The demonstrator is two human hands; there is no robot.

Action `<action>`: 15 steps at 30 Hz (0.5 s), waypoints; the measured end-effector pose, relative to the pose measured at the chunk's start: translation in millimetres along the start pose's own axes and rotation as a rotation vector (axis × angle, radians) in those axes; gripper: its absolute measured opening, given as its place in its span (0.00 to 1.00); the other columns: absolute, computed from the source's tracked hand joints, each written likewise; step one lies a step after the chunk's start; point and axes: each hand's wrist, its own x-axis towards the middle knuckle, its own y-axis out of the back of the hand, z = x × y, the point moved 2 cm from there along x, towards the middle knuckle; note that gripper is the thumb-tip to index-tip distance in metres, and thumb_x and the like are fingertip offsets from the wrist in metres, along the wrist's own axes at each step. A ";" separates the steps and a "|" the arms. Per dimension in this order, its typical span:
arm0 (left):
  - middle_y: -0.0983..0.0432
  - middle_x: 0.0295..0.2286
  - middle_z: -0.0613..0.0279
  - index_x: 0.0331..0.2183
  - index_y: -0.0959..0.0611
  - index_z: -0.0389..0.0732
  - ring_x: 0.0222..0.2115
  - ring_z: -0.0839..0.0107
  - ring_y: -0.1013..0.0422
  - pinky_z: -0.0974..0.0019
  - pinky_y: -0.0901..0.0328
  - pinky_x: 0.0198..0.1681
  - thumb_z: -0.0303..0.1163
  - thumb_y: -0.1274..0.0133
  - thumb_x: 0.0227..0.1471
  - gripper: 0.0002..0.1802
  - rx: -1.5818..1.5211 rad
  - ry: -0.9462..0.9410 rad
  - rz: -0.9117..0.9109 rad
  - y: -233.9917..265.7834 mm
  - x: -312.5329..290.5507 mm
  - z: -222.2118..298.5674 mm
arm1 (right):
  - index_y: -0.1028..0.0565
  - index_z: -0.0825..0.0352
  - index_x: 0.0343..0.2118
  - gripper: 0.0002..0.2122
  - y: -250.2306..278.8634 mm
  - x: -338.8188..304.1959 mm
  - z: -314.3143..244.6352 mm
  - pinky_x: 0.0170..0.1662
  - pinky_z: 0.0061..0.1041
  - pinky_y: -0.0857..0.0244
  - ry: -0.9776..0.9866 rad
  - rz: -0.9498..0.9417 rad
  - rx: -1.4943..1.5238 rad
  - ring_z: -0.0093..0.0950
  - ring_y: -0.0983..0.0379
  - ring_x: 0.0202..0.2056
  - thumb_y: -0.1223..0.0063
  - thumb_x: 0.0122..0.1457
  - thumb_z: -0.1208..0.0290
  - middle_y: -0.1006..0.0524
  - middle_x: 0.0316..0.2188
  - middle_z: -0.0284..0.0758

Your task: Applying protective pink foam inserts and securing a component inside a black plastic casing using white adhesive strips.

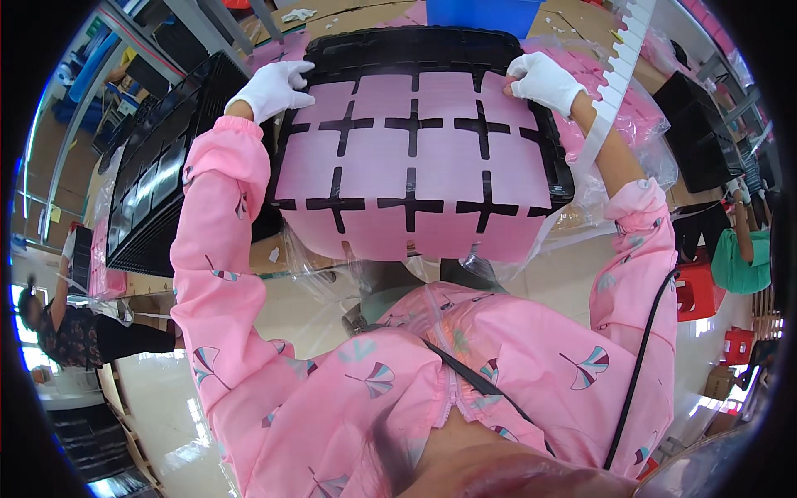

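Note:
A pink sheet with cross-shaped cutouts (378, 166) lies over a black plastic tray (398, 50) in front of me. The tray's black surface shows through the cutouts, and the sheet's near edge hangs over the tray's near side. At the far left side of the tray is my left hand (272, 91) in a white glove, its fingers spread at the rim and the sheet's edge. My right hand (544, 81), also gloved, is at the far right corner with thumb and forefinger pinched on the sheet's edge; its other fingers are curled.
More black trays (158, 191) stand on the left, and a black box (697, 124) on the right. Clear plastic wrap and pink sheets (639, 108) lie beside the tray. Behind it sits a blue bin (486, 15). A white notched strip (618, 75) rises near my right wrist. Other people work on both sides.

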 end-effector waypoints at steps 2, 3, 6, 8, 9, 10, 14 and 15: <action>0.24 0.34 0.55 0.45 0.24 0.37 0.34 0.67 0.29 0.70 0.35 0.42 0.30 0.40 0.40 0.26 -0.015 0.019 -0.092 1.6 0.5 4.7 | 0.25 0.73 0.28 0.08 1.3 -0.2 4.0 0.32 0.22 0.38 0.029 0.074 0.025 0.24 0.32 0.25 0.43 0.47 0.73 0.28 0.21 0.35; 0.23 0.31 0.58 0.42 0.21 0.37 0.31 0.71 0.29 0.71 0.35 0.39 0.30 0.41 0.41 0.22 -0.024 0.030 -0.138 1.3 -0.6 5.1 | 0.25 0.73 0.28 0.08 3.1 -0.2 3.7 0.32 0.22 0.38 0.054 0.093 0.028 0.23 0.33 0.25 0.44 0.48 0.73 0.28 0.21 0.34; 0.23 0.27 0.61 0.35 0.18 0.35 0.29 0.72 0.29 0.72 0.35 0.37 0.29 0.42 0.43 0.13 -0.150 -0.001 -0.139 0.1 -1.4 -5.1 | 0.26 0.73 0.28 0.07 9.2 -0.7 3.1 0.33 0.22 0.39 0.098 0.187 0.080 0.22 0.34 0.26 0.46 0.49 0.74 0.29 0.22 0.32; 0.22 0.28 0.62 0.33 0.18 0.35 0.29 0.74 0.29 0.73 0.35 0.37 0.29 0.42 0.44 0.12 -0.186 -0.018 -0.081 5.3 -5.3 -3.1 | 0.26 0.73 0.29 0.06 17.0 -0.8 -1.2 0.34 0.21 0.39 0.080 0.214 0.109 0.21 0.34 0.28 0.46 0.51 0.74 0.29 0.24 0.31; 0.22 0.29 0.62 0.33 0.18 0.35 0.29 0.74 0.29 0.73 0.35 0.37 0.30 0.43 0.45 0.11 -0.203 -0.024 -0.048 8.3 -7.0 -2.6 | 0.26 0.73 0.29 0.07 19.6 -0.1 -3.2 0.33 0.21 0.38 0.107 0.256 0.115 0.22 0.33 0.27 0.47 0.51 0.74 0.28 0.23 0.33; 0.22 0.30 0.63 0.32 0.18 0.35 0.30 0.75 0.29 0.73 0.36 0.37 0.31 0.43 0.45 0.11 -0.258 -0.018 0.001 10.5 -5.8 -4.2 | 0.26 0.73 0.30 0.07 21.9 0.3 -4.5 0.33 0.22 0.37 0.133 0.298 0.121 0.23 0.31 0.26 0.48 0.51 0.73 0.27 0.22 0.35; 0.24 0.37 0.62 0.33 0.17 0.36 0.37 0.74 0.31 0.73 0.39 0.45 0.34 0.45 0.48 0.12 -0.408 -0.076 0.210 18.2 0.6 -5.9 | 0.26 0.72 0.32 0.08 28.4 7.3 -4.0 0.32 0.18 0.38 0.161 0.367 0.203 0.19 0.33 0.26 0.47 0.53 0.73 0.26 0.24 0.31; 0.25 0.39 0.61 0.34 0.17 0.37 0.40 0.74 0.31 0.73 0.40 0.47 0.34 0.45 0.49 0.12 -0.429 -0.113 0.263 18.0 2.4 -4.0 | 0.26 0.72 0.32 0.08 30.5 6.6 -7.3 0.32 0.16 0.38 0.132 0.369 0.225 0.18 0.35 0.26 0.46 0.53 0.72 0.26 0.25 0.29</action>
